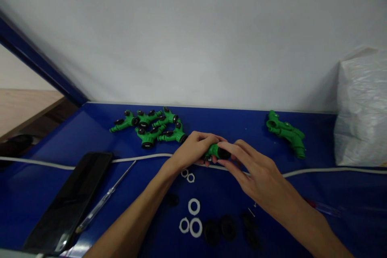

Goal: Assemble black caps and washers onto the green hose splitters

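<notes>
My left hand [193, 149] is closed around a green Y-shaped hose splitter [213, 150] just above the middle of the blue table. Its black ring nut [224, 153] points right, and my right hand [258, 167] pinches that end between thumb and fingers. The rest of the splitter is hidden behind my left fingers. Beyond my left hand lie several green splitters [149, 134] with black knobs and nuts. Below my hands are white ring washers [196, 227], smaller white rings [190, 177] and dark black rings [227, 227].
Bare green splitter bodies [286, 131] lie back right, near a plastic bag [363, 109]. A white cable [332, 170] crosses the table, passing behind my hands. On the left are a black phone [69, 197] and a clear-handled screwdriver [104, 199]; another screwdriver [325, 208] lies right.
</notes>
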{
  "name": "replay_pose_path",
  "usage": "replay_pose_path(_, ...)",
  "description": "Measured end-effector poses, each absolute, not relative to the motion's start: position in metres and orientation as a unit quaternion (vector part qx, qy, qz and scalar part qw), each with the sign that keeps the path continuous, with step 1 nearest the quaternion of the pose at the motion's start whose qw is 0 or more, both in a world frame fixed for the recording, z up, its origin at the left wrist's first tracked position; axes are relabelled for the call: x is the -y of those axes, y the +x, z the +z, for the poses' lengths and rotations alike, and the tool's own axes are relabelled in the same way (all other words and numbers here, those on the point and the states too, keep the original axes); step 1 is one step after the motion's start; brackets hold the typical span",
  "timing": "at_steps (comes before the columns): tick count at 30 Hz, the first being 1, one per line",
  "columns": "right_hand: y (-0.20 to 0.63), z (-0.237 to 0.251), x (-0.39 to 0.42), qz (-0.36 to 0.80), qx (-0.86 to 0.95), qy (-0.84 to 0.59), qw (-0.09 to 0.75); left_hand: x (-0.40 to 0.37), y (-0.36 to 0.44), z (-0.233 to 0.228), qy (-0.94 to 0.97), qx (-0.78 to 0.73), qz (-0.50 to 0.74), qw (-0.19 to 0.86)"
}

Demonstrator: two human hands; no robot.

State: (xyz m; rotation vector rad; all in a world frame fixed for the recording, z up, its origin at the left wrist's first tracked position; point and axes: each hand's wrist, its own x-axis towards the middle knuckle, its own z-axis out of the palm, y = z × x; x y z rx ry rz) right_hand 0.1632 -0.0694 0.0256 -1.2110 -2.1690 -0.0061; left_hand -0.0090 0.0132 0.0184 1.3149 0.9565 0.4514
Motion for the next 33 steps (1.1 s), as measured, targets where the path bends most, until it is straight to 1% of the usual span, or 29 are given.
replay_pose_path(2, 0.163, 0.025, 0.070, -0.010, 0.826, -0.463, 0.321, -0.013, -0.009, 0.018, 0.587, -0.419, 0.202, 0.662)
replay_pose_path(5, 0.160, 0.025, 0.073, 0.003, 0.806, -0.486, 0.339, -0.011, -0.006, 0.018, 0.589, -0.413, 0.222, 0.658)
replay_pose_path(11, 0.154, 0.028, 0.076, 0.106, 0.714, -0.575, 0.385, -0.004, 0.001, 0.018, 0.613, -0.420, 0.295, 0.600)
replay_pose_path(14, 0.153, 0.028, 0.075, 0.138, 0.697, -0.589, 0.386, -0.003, 0.001, 0.018, 0.622, -0.423, 0.325, 0.573)
replay_pose_path(16, 0.155, 0.027, 0.074, 0.119, 0.713, -0.581, 0.374, -0.004, 0.000, 0.018, 0.620, -0.427, 0.314, 0.579)
replay_pose_path(21, 0.163, 0.023, 0.071, 0.011, 0.795, -0.505, 0.336, -0.010, -0.003, 0.021, 0.591, -0.433, 0.270, 0.625)
replay_pose_path(24, 0.166, 0.020, 0.069, -0.005, 0.811, -0.489, 0.321, -0.011, -0.002, 0.020, 0.592, -0.433, 0.263, 0.627)
replay_pose_path(33, 0.159, 0.026, 0.072, 0.132, 0.721, -0.562, 0.384, 0.001, 0.002, 0.018, 0.646, -0.434, 0.352, 0.520)
